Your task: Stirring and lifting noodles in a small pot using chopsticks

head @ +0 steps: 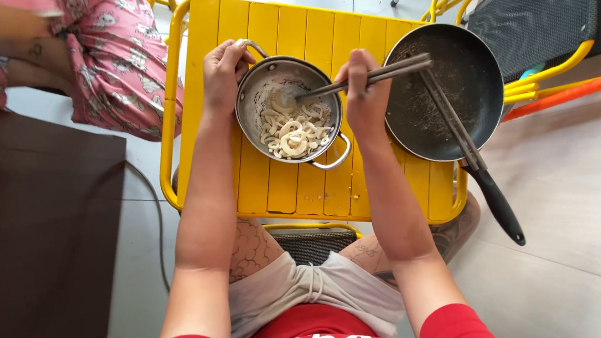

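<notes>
Inside steel pot (252, 115), floured rings (293, 135); chopsticks (361, 80) in right hand (364, 94).

The bench (273, 185) lies bare along its near edge and left side. A pot (289, 109) fills the middle; a black pan (452, 100) overhangs the right edge, with a second pair of chopsticks (450, 118) across it.

Upright steel pot (249, 112) holds floured rings (293, 134); long chopsticks (372, 77) dip in.

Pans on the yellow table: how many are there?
2. A steel pot with floured rings, held by the left hand; a dark frying pan beside the right hand.
</notes>
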